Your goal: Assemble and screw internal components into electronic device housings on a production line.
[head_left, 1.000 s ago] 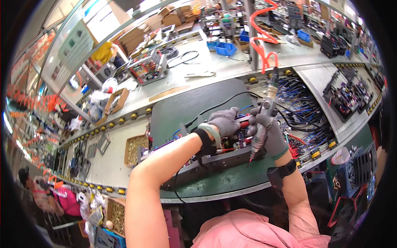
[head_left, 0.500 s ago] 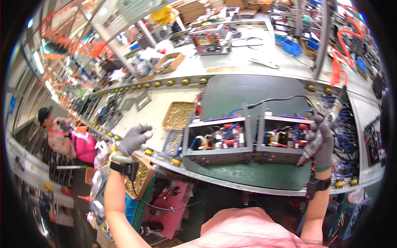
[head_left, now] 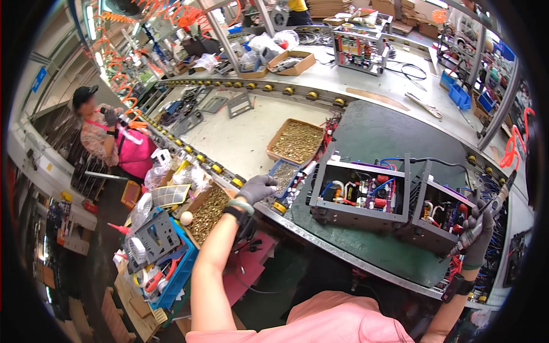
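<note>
My left hand (head_left: 255, 190), in a grey glove, reaches to the near edge of a blue tray (head_left: 281, 177) of small metal screws. Its fingers are loosely bent and slightly apart, with nothing visible in them. My right hand (head_left: 478, 233), also gloved, is wrapped round an air screwdriver (head_left: 502, 197), whose tip points down to the left. Close by it stands a grey metal case (head_left: 426, 228) with wired electronics inside. A second open-topped case (head_left: 354, 216) sits to its left, showing red parts and blue wires. Both rest on a dark green board (head_left: 366, 251).
A cardboard tray (head_left: 294, 140) of brass-coloured fasteners lies beyond the blue tray. Below my left forearm is a box (head_left: 209, 217) of similar pieces. An orange coiled hose (head_left: 514, 137) hangs at the right. A co-worker (head_left: 103, 131) is at the far left.
The view has swung left, so the cases appear further right. My left hand has moved from the bench's near edge to the blue tray. My right hand keeps hold of the air screwdriver.
</note>
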Tool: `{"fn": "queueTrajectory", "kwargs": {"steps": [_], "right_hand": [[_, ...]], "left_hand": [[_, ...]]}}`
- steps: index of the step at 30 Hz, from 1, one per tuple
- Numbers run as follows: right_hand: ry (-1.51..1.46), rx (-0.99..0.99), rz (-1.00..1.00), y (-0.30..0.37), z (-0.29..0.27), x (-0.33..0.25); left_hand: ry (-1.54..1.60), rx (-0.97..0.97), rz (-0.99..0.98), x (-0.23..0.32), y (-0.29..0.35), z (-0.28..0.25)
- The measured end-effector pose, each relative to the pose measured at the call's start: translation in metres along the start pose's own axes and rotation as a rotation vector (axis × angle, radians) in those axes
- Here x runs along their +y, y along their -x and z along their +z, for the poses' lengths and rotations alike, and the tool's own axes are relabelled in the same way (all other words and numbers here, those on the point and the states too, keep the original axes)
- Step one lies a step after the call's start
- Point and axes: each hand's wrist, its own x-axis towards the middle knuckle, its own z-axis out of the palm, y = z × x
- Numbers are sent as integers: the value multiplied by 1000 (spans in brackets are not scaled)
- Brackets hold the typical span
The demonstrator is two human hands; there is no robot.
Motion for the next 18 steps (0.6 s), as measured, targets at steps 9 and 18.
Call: {"fn": "queueTrajectory", "kwargs": {"steps": [9,18], "right_hand": [[50,19,20,8,29,-6],[16,-14,1,27,64,-9]], "left_hand": [[-766,63,-210,33,-72,44],[755,61,-146,49,-25,14]]}}
